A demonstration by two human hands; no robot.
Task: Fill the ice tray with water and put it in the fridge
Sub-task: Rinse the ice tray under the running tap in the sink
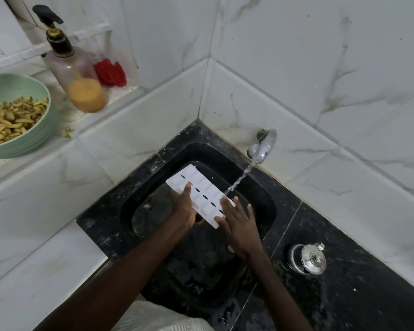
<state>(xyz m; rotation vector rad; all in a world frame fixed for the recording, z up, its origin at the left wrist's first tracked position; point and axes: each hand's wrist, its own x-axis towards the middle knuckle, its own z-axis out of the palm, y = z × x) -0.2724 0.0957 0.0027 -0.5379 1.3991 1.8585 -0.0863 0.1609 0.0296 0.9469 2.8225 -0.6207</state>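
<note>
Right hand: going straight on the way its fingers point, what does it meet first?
The right hand touches the tray at its edge; straight on, it meets the water stream first, then likely the tap. Depth is unclear.

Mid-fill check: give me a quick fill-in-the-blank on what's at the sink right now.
1. The tray is held over the black ___.
2. Water falls on it from the ___.
3. The bowl is ___ in colour.
Missing words: sink; tap; green.
</note>
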